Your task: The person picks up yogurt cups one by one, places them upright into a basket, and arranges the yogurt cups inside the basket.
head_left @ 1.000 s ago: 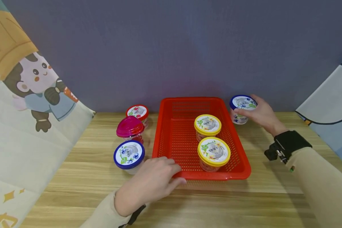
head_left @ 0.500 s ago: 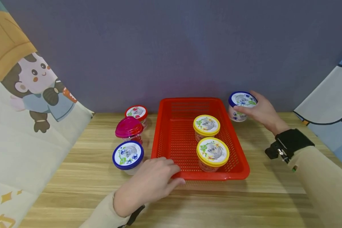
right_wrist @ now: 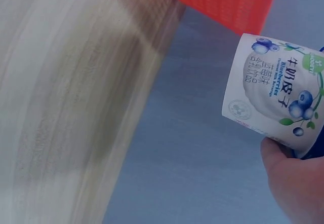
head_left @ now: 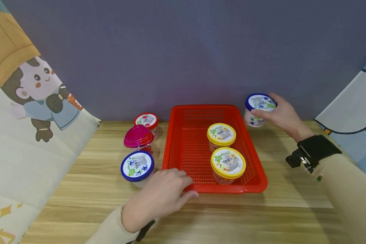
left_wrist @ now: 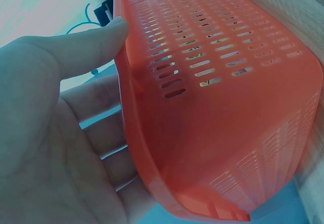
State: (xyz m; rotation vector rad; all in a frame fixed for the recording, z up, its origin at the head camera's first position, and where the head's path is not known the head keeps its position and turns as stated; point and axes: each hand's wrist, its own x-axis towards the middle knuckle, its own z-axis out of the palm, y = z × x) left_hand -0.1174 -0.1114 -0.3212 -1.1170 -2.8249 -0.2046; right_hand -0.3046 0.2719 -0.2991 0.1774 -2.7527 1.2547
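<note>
My right hand (head_left: 283, 117) grips a blue-lidded blueberry cup (head_left: 252, 119) by its lid, thumb in front and fingers behind. In the right wrist view the printed cup (right_wrist: 278, 89) hangs above the table, apart from the basket. My left hand (head_left: 161, 189) holds the near left rim of the red plastic basket (head_left: 213, 188); the left wrist view has the thumb (left_wrist: 96, 46) against the rim and the fingers behind it. Inside the basket, on its right side, stand two yellow-lidded cups, a rear one (head_left: 221, 134) and a front one (head_left: 228, 163).
Left of the basket, a red-lidded cup (head_left: 146, 121), a clear cup with a magenta lid (head_left: 138, 136) and another blue-lidded cup (head_left: 137, 166) stand in a row on the wooden table (head_left: 88, 189). A grey-blue backdrop (head_left: 183, 51) rises behind the table.
The right hand has raised the blueberry cup a little beside the basket's far right corner. The left hand stays on the rim, and the other cups keep their places.
</note>
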